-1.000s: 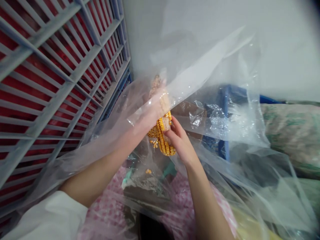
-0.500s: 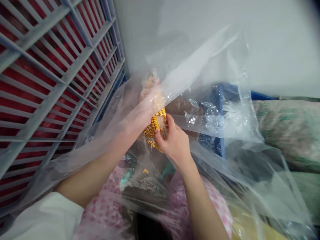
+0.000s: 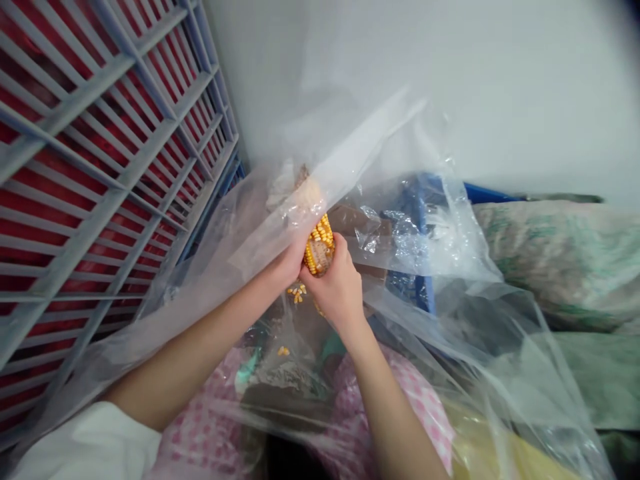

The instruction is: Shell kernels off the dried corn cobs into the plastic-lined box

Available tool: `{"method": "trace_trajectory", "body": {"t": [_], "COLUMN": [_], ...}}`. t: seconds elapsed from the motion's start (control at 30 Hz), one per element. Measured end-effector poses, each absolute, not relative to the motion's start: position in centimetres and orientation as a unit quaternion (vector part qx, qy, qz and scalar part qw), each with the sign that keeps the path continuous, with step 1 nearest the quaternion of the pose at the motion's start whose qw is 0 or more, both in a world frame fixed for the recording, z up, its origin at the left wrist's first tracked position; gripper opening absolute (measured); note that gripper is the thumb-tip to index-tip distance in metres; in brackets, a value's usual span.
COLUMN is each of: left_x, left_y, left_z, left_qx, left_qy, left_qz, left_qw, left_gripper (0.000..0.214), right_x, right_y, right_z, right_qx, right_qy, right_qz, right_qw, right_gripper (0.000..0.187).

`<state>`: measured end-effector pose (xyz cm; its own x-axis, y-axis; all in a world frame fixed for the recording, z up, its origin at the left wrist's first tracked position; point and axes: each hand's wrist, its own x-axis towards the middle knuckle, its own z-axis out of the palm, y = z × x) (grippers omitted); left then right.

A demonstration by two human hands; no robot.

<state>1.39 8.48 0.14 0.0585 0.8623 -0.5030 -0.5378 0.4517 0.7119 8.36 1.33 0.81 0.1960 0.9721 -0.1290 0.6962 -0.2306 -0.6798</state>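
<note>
An ear of corn [image 3: 321, 241], partly stripped to the bare cob on its near side, is held between both hands. My left hand [image 3: 299, 230] is closed around its left and far part, seen hazily through the clear plastic bag [image 3: 345, 167]. My right hand [image 3: 336, 287] grips the near right end, thumb pressed against the kernels. Below the hands, loose yellow corn kernels [image 3: 297, 292] lie inside the bag. Part of the ear and the left fingertips are hidden by plastic and by my hands.
At the left stands a tall slatted plastic crate [image 3: 130, 177] with red contents. A blue crate [image 3: 425, 253] is behind the bag, beside a brown cardboard piece [image 3: 373, 233]. Stuffed woven sacks [image 3: 565, 253] lie at the right, against a pale wall [image 3: 500, 100].
My right hand has shifted slightly up and left, closer to the left hand, its fingers wrapping further around the ear. The bag's top edge has sunk lower. The view has shifted a little.
</note>
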Motion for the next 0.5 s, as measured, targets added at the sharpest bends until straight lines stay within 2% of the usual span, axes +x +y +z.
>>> {"method": "trace_trajectory", "body": {"t": [0.1,0.23,0.3,0.5], "left_x": [1.7,1.5,1.3,1.1], "left_y": [7.7,7.6,7.6,7.8], "left_z": [0.4,0.6,0.6,0.5], "left_qx": [0.165,0.169,0.176,0.177], "left_qy": [0.462,0.474,0.473,0.499], "left_qz": [0.474,0.433,0.424,0.431], "left_qw": [0.731,0.748,0.752,0.731], "left_gripper": [0.028,0.038,0.042,0.045], "right_x": [11.4,15.7,16.8,17.1], "right_y": [1.9,2.6,2.7,2.4], "right_z": [1.3,2.0,2.1,2.9], "right_qx": [-0.646,-0.648,-0.659,-0.655], "right_qy": [-0.584,-0.431,-0.36,-0.256], "right_qz": [0.393,0.44,0.435,0.471], "right_qw": [0.295,0.448,0.496,0.533], "right_gripper": [0.055,0.031,0.028,0.033]}}
